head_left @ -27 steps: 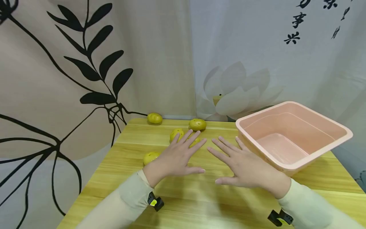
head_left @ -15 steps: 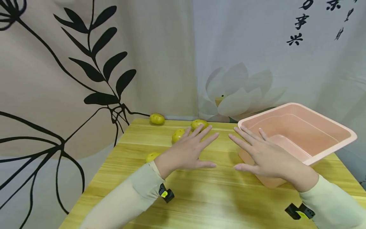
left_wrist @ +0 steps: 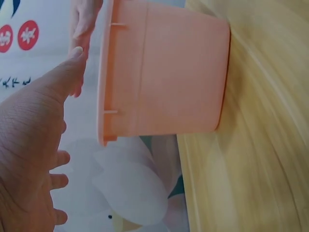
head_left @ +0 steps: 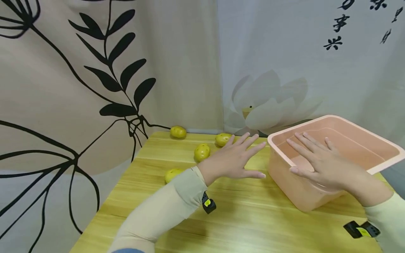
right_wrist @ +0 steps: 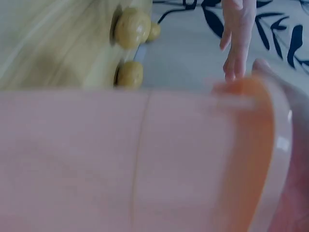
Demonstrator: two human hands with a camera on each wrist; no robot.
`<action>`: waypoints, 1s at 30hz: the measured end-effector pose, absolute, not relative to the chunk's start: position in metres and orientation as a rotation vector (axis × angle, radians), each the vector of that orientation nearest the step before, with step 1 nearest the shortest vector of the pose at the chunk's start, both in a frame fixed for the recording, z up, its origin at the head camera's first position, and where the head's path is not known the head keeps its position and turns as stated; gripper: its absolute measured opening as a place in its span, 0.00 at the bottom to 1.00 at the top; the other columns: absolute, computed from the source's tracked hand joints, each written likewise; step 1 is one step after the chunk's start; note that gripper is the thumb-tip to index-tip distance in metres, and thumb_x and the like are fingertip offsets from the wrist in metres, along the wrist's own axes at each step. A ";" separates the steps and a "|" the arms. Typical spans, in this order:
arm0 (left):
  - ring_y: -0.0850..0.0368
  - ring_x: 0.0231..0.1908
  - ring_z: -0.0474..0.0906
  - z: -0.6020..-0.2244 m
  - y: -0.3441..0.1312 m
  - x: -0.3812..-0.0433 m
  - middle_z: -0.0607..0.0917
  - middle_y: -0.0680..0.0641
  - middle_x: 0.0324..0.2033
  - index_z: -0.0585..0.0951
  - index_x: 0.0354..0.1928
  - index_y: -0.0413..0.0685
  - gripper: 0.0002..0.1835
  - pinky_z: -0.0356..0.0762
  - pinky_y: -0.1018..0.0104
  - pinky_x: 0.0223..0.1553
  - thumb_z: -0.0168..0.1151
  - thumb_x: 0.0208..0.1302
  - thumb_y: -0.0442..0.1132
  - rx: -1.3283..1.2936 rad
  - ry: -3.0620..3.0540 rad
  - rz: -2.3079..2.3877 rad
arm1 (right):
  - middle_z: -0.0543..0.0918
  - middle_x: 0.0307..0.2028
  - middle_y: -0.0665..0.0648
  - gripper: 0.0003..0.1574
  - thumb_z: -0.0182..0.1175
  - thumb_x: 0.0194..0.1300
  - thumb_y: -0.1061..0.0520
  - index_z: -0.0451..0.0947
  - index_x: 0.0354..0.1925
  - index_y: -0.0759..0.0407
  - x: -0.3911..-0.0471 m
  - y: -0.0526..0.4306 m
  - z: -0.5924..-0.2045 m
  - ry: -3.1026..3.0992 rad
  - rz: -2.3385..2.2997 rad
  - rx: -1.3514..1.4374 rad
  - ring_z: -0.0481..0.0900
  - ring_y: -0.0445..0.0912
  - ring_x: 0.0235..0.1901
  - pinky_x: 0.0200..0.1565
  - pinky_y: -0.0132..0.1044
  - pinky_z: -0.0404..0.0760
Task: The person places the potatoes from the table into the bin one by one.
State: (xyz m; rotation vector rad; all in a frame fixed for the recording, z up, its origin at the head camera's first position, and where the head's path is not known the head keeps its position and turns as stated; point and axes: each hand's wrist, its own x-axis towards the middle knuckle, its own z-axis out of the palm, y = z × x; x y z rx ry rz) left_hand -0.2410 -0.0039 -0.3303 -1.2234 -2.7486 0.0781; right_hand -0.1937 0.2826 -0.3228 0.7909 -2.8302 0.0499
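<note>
Pink basin point(head_left: 292, 182), right hand point(head_left: 326, 163) now above it, left hand point(head_left: 235, 159) nearer

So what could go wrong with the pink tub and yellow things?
The right hand is right by the pink tub's rim, so it might bump it. The farthest yellow thing looks rounded and sits by the table's far edge, so it could roll off if knocked.
</note>
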 end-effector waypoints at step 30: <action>0.54 0.68 0.32 -0.332 0.084 -0.277 0.38 0.57 0.70 0.37 0.69 0.75 0.44 0.40 0.43 0.63 0.20 0.49 0.80 -1.135 -2.911 0.064 | 0.27 0.68 0.66 0.49 0.39 0.65 0.31 0.29 0.71 0.49 -0.266 0.425 -0.339 -3.076 0.165 0.311 0.23 0.67 0.63 0.46 0.75 0.27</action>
